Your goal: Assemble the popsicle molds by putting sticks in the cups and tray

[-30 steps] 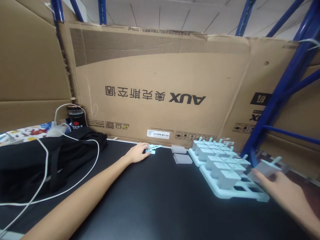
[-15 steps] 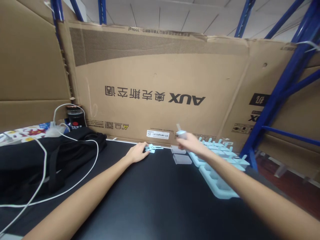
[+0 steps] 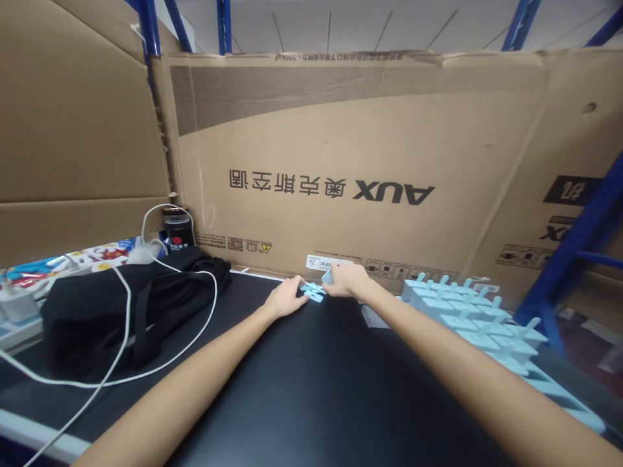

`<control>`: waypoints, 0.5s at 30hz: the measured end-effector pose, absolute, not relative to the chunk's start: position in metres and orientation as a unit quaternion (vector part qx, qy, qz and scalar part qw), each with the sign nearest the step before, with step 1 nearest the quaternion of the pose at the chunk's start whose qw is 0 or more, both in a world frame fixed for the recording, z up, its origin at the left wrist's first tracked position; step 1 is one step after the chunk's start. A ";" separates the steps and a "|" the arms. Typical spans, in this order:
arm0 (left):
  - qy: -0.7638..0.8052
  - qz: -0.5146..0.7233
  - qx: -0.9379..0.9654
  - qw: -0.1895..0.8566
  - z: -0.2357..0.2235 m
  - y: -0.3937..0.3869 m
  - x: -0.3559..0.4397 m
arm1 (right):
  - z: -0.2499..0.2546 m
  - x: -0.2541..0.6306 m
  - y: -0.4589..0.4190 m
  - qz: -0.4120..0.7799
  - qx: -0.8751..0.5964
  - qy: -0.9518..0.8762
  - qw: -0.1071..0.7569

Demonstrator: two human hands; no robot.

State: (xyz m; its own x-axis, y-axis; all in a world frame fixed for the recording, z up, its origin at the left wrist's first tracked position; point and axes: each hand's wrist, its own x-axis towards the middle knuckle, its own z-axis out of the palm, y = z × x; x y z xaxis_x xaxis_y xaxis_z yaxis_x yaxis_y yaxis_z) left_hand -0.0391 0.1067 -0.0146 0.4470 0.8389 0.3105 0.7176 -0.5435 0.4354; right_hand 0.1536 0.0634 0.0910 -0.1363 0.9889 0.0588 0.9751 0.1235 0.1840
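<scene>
Both arms reach far across a black table [image 3: 302,389] to its back edge. My left hand [image 3: 288,299] rests on the table with its fingertips pinching a small heap of pale blue plastic sticks [image 3: 313,292]. Just to the right, my right hand [image 3: 346,281] is closed around a small translucent mould cup [image 3: 328,277], held at the same sticks. At the right lie pale blue ice-pop trays [image 3: 467,310] with several capped moulds, their stick handles pointing up.
A large brown AUX cardboard box [image 3: 370,168] stands as a wall along the table's back. At the left lie a black bag [image 3: 126,305], a white cable [image 3: 204,311], a dark bottle [image 3: 176,239] and colourful packaging [image 3: 58,263]. Blue rack posts [image 3: 579,240] stand at the right.
My right hand carried a mould cup from the trays at the right across to the sticks beside my left hand. The camera has shifted a little to the left.
</scene>
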 end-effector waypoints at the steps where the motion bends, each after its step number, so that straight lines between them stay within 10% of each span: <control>1: 0.460 0.254 0.842 0.123 -0.015 0.107 -0.039 | 0.092 0.152 0.064 0.097 0.650 0.752 0.040; 15: 0.425 0.281 0.851 0.127 -0.008 0.097 -0.041 | 0.125 0.187 0.033 0.077 0.588 0.797 0.113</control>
State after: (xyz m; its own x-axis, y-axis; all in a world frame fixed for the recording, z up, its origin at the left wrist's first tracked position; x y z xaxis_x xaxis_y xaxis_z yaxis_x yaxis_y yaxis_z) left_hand -0.0408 0.0975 -0.0082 0.4817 0.7944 0.3699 0.6514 -0.6069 0.4553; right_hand 0.1875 0.0333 0.1255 -0.2829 0.9549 -0.0900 0.9200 0.2967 0.2560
